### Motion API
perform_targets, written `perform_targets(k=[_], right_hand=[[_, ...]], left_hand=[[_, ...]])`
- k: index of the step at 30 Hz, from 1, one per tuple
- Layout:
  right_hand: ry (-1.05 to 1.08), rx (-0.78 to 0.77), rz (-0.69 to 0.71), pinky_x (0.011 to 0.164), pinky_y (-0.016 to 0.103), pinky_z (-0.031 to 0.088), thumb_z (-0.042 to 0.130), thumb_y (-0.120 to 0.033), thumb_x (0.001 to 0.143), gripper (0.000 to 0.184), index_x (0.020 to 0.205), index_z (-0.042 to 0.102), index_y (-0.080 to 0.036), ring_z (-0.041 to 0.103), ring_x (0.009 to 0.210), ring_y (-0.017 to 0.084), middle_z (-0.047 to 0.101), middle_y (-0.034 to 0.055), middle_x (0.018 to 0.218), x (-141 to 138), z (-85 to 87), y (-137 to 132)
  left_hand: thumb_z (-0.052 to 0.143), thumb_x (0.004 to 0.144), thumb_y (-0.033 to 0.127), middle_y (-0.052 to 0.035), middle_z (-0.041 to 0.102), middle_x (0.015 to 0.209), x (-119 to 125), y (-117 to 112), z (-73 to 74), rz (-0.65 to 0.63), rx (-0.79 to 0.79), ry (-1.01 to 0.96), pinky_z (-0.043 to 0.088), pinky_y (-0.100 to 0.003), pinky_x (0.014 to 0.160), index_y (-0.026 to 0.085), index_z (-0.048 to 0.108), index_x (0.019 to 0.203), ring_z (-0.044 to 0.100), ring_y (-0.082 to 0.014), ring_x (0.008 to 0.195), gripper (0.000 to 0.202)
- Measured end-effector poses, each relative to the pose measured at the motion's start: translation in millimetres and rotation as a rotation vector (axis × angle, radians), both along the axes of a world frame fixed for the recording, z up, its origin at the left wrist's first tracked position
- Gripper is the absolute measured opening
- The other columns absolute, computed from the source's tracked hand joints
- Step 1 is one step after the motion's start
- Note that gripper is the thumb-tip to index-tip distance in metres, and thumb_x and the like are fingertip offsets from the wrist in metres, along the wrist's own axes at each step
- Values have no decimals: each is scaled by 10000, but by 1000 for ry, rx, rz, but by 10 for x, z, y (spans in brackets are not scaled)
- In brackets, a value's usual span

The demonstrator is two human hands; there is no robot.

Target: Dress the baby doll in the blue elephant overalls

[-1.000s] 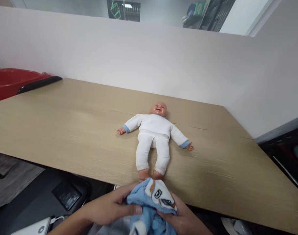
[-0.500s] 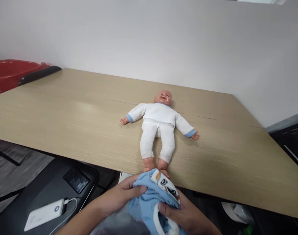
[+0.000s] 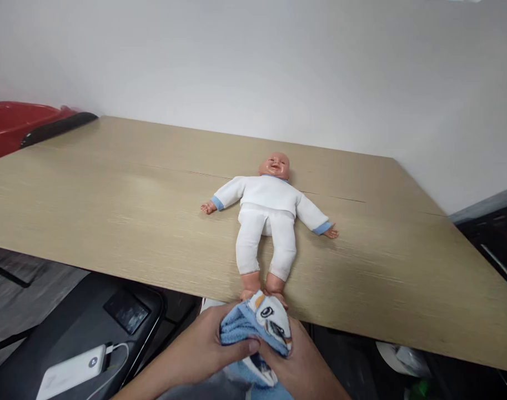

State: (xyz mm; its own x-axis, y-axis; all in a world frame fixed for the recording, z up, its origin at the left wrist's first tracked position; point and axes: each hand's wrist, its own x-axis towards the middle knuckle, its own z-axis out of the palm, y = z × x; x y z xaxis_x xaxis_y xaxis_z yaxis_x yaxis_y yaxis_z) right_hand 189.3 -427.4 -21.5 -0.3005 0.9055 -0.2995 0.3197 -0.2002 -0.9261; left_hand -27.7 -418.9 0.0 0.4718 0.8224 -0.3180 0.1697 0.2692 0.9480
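A blue terry cloth garment (image 3: 241,324) with a white patch and a stitched cartoon face is bunched up at the table's front edge. My left hand (image 3: 214,347) grips its left side, thumb pressed on top. On the other side my right hand (image 3: 292,358) is closed around the same cloth, and the two thumbs nearly meet. Just beyond lies a baby doll (image 3: 267,191) on its back, arms spread, wearing a white top with blue cuffs and white trousers. Its bare feet point toward me, and the cloth partly hides them.
The doll lies on a wooden table (image 3: 111,200) against a wall. At left below stands a black chair (image 3: 82,311) with a phone (image 3: 127,310) and a white power bank (image 3: 72,373) with its cable. A red tub (image 3: 24,125) is at far left.
My hands have drawn closer together, and the blue cloth is gathered into a tighter bunch between them. The doll stays where it lay; the view has shifted slightly.
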Motion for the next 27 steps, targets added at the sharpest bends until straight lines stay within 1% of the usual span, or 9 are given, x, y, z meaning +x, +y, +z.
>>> perform_targets(k=[2,5,10,13,16,18,21,24,27], right_hand=[[-109,129,34,1155,482,519,700,-252,858,587,1439,616,-267,632,1358,309,681,103,1449,21,-75,3],[-235,309,42,1115,493,555,676,-155,781,660,1429,611,-262,663,1315,325,715,101,1393,23,-171,12],[-361,491,-66,1013,451,623,601,-129,819,632,1433,560,-270,688,1279,318,711,97,1379,-62,-230,54],[-385,547,-81,970,408,640,551,-91,820,661,1450,530,-292,691,1273,299,655,96,1415,-120,-222,129],[-426,557,-114,995,422,633,521,-79,832,693,1486,502,-308,617,1375,318,538,104,1530,-160,-224,222],[-438,534,-111,1079,466,590,497,-64,839,722,1515,472,-316,535,1460,325,498,95,1573,-174,-240,284],[-414,494,-77,1157,508,530,481,-62,858,702,1519,461,-297,504,1485,319,493,100,1583,-173,-271,392],[-381,469,-55,1187,507,503,483,-77,877,660,1509,472,-267,486,1502,315,459,119,1610,-146,-271,539],[-355,437,-2,1186,473,510,489,-89,880,657,1518,462,-242,489,1503,300,482,127,1601,-96,-223,701]], left_hand=[[650,883,216,-4,729,970,7,9,15,49,121,188,483,-286,853,187,679,1065,654,-197,915,186],[594,780,119,16,699,898,3,18,-20,89,275,421,446,-285,783,220,617,956,636,-191,838,205],[632,710,117,-29,706,987,9,73,-41,26,401,600,450,-336,802,238,591,1007,654,-263,940,324],[676,763,168,-44,704,1010,34,147,1,22,419,651,469,-388,827,241,605,1131,645,-299,969,381],[649,841,182,-79,691,1094,60,247,-1,28,522,709,483,-457,893,239,629,1160,610,-336,1043,325],[641,853,163,-104,665,1229,72,325,-43,55,589,707,478,-495,968,233,630,1176,574,-353,1144,331],[659,830,130,-122,606,1381,77,462,-141,100,614,633,451,-521,1059,224,588,1257,528,-356,1253,444],[676,822,129,-125,594,1362,63,617,-211,105,576,503,452,-499,1072,217,566,1246,532,-338,1262,446],[662,806,91,-99,570,1316,34,775,-204,108,529,369,473,-427,1040,224,560,1189,553,-292,1239,418]])
